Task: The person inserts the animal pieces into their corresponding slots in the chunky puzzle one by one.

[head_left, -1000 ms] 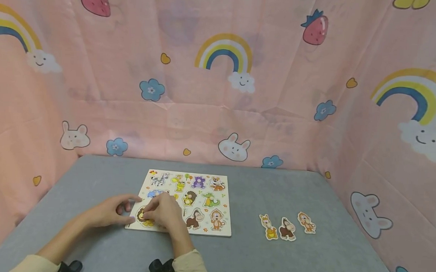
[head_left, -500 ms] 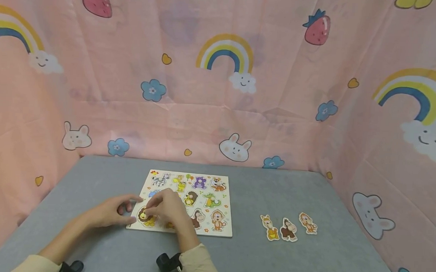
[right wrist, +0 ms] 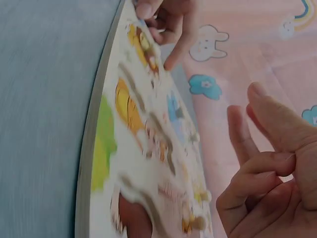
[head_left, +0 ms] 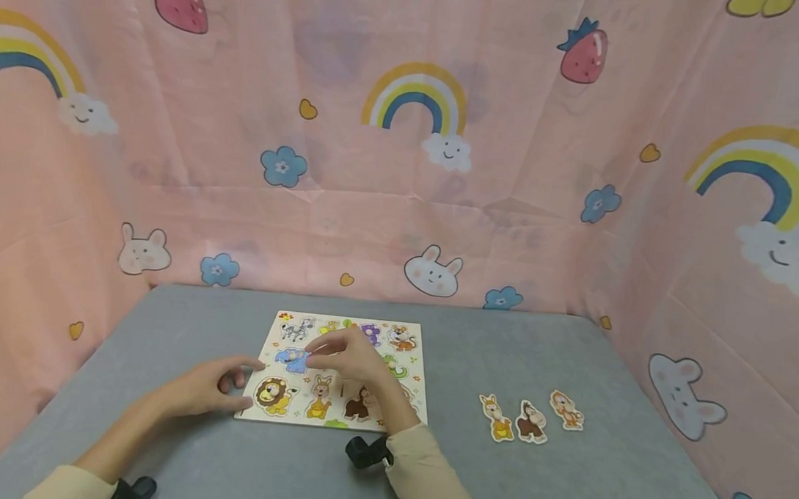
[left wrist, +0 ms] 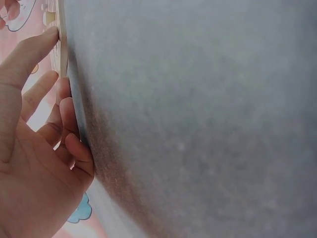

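Note:
A white animal puzzle board (head_left: 251,415) lies flat on the table. My left hand (head_left: 199,389) rests at its left edge, thumb and index finger touching it; in the left wrist view the hand's other fingers are loosely bent beside the edge. My right hand (head_left: 356,358) hovers over the middle of the board near the blue elephant (head_left: 293,360), and the right wrist view shows nothing between its thumb and index finger. In the front row lie the lion (head_left: 274,397), the kangaroo picture (head_left: 319,399) and the gorilla picture (head_left: 357,406). My right forearm covers part of the board's right side.
To the right of the board lie three loose pieces: a kangaroo (head_left: 496,418), a gorilla (head_left: 531,422) and a monkey (head_left: 566,411). Small knobs (right wrist: 199,223) stand up from the board. A pink printed curtain (head_left: 334,225) surrounds the grey table (head_left: 444,471) at the back and sides.
My right hand has moved away from the lion, to the right and slightly up, and its fingers have spread. The lion is now uncovered. My left hand stays at the board's edge.

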{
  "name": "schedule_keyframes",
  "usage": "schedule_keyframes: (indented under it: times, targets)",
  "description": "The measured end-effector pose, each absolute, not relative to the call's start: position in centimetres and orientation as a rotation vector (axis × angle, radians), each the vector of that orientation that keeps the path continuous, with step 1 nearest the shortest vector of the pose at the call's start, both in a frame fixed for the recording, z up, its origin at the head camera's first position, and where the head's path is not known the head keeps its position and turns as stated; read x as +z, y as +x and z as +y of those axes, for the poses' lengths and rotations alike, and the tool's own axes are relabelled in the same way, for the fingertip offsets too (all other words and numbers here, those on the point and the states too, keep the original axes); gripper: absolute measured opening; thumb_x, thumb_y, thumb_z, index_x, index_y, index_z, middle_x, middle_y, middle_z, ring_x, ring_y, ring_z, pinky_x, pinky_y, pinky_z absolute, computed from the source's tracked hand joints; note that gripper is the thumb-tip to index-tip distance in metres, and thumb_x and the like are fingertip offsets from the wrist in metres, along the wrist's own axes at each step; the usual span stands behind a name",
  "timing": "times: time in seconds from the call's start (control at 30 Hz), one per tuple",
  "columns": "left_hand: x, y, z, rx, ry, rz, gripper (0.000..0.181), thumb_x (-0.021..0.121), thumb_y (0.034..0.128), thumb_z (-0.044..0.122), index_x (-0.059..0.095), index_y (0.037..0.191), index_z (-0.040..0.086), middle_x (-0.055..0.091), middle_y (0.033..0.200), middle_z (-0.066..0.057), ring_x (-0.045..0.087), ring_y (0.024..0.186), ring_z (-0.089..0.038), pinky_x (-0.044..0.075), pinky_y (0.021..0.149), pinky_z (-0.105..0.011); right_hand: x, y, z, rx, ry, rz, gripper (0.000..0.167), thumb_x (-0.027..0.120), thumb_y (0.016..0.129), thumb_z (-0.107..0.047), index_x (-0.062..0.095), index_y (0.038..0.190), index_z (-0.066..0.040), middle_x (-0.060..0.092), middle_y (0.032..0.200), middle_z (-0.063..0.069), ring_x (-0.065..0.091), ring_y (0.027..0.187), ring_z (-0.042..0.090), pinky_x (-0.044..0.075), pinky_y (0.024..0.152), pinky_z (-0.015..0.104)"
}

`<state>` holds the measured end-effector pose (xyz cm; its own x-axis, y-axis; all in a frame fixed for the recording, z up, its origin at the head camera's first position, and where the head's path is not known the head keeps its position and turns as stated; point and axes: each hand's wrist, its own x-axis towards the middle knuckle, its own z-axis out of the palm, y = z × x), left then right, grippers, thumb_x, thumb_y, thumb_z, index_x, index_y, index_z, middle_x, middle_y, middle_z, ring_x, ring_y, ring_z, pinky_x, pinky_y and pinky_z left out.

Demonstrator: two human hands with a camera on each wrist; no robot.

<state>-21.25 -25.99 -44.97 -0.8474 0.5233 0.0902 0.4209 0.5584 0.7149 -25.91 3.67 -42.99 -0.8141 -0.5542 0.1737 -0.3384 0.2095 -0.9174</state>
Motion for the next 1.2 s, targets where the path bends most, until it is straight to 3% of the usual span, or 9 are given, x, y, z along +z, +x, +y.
schedule_keyframes:
  times: [0.3,0.47,0.57,0.77,1.2]
  targets:
    - [-44.8,-21.2,-25.8,1.156,0.788,2.652,0.054,0.083,0.0863,0.021,0.06,0.13,0.0,0.051,0.09,-0.002,0.045,0.074,-0.011,0.037,0.064,-0.028,-43.6,-26.8,6.0,-1.699,-0.821,2.284,0.027,0.079,0.091,-0.014,0.075,0.113,0.001,0.072,0.101,0.0,0.066,0.095,0.018,0.052,0.076,0.033]
    - [-44.9,-21.2,-26.0,1.143,0.792,2.657,0.054,0.083,0.0868,0.023,0.06,0.131,0.001,0.051,0.091,-0.002,0.046,0.074,-0.011,0.038,0.065,-0.028,-43.1,-26.5,6.6,-1.691,-0.887,2.321,0.024,0.076,0.092,-0.007,0.073,0.112,0.006,0.072,0.103,0.012,0.067,0.089,0.027,0.049,0.068,0.03]
    - [-45.1,-21.3,-26.1,1.135,0.804,2.663,0.054,0.083,0.087,0.024,0.06,0.131,0.002,0.052,0.091,-0.001,0.046,0.074,-0.01,0.038,0.065,-0.028,-43.1,-26.5,7.3,-1.668,-0.913,2.343,0.025,0.076,0.092,-0.007,0.072,0.112,0.007,0.072,0.104,0.013,0.066,0.087,0.029,0.047,0.066,0.028]
    - [-45.0,-21.3,-26.0,1.132,0.796,2.67,0.055,0.083,0.0871,0.025,0.06,0.132,0.003,0.052,0.091,-0.001,0.046,0.074,-0.01,0.038,0.064,-0.028,-43.8,-27.1,9.6,-1.602,-0.938,2.428,0.024,0.078,0.092,-0.015,0.075,0.112,-0.001,0.072,0.1,-0.001,0.065,0.09,0.019,0.047,0.071,0.029]
    - [-44.8,-21.2,-26.0,1.141,0.793,2.658,0.055,0.082,0.0874,0.024,0.06,0.132,0.001,0.051,0.091,-0.002,0.045,0.074,-0.011,0.037,0.064,-0.028,-44.1,-27.1,16.9,-1.573,-0.946,2.518,0.024,0.078,0.091,-0.011,0.074,0.109,0.004,0.073,0.098,0.007,0.061,0.082,0.017,0.04,0.062,0.024]
